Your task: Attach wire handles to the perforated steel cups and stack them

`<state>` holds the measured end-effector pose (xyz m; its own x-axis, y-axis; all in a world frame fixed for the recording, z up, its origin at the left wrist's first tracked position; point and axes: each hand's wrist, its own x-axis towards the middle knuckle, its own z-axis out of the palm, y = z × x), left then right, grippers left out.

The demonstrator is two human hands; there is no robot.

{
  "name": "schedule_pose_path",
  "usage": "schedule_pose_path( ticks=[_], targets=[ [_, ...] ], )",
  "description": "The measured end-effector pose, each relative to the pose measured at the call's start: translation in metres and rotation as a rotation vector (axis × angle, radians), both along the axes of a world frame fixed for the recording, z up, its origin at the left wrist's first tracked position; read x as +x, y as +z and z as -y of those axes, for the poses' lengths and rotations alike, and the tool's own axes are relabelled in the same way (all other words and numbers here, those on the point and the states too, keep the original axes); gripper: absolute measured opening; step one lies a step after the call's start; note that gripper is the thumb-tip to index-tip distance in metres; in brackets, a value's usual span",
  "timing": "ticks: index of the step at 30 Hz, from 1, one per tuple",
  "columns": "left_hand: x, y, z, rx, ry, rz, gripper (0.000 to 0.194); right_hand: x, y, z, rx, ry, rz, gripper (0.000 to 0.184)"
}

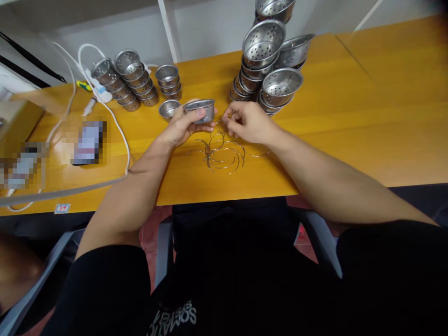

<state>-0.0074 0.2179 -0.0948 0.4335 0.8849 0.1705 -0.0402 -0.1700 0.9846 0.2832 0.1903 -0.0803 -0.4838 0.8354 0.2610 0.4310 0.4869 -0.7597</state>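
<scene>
My left hand (184, 122) grips a small metal strainer cup (205, 111), tilted a little above the table, with the thumb on its outer wall. Close to its right side, my right hand (245, 120) pinches a thin curved wire (220, 122) between thumb and forefinger. Part of that wire is hidden by the fingers, and whether it touches the cup I cannot tell. Just below both hands lies a loose tangle of curved wires (209, 156) on the wooden table. Behind my left hand stands another small metal cup (169, 108).
Stacks of small perforated cups (142, 84) stand at the back left, and taller stacks of larger perforated cups (264, 44) at the back right. A white cable (121, 135) loops past a phone (89, 143) on the left. A numbered label (62, 208) sits on the front edge.
</scene>
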Motion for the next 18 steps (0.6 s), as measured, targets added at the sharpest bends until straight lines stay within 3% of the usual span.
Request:
schedule_pose_path(
  ticks=[4,9,15,18],
  targets=[
    [0.005,0.008,0.010,-0.024,-0.023,0.020,0.092,-0.001,-0.007,-0.004,0.040,-0.092,0.005,0.025],
    [0.005,0.006,0.008,-0.047,-0.082,0.023,0.088,0.001,-0.016,-0.010,0.013,-0.104,-0.043,0.039],
    [0.005,0.003,0.002,-0.027,-0.009,0.069,0.092,-0.002,-0.008,-0.006,-0.129,-0.005,-0.219,0.044],
    [0.006,0.005,-0.001,-0.009,0.020,0.087,0.095,-0.006,-0.002,0.001,-0.177,0.077,-0.299,0.058]
  ],
)
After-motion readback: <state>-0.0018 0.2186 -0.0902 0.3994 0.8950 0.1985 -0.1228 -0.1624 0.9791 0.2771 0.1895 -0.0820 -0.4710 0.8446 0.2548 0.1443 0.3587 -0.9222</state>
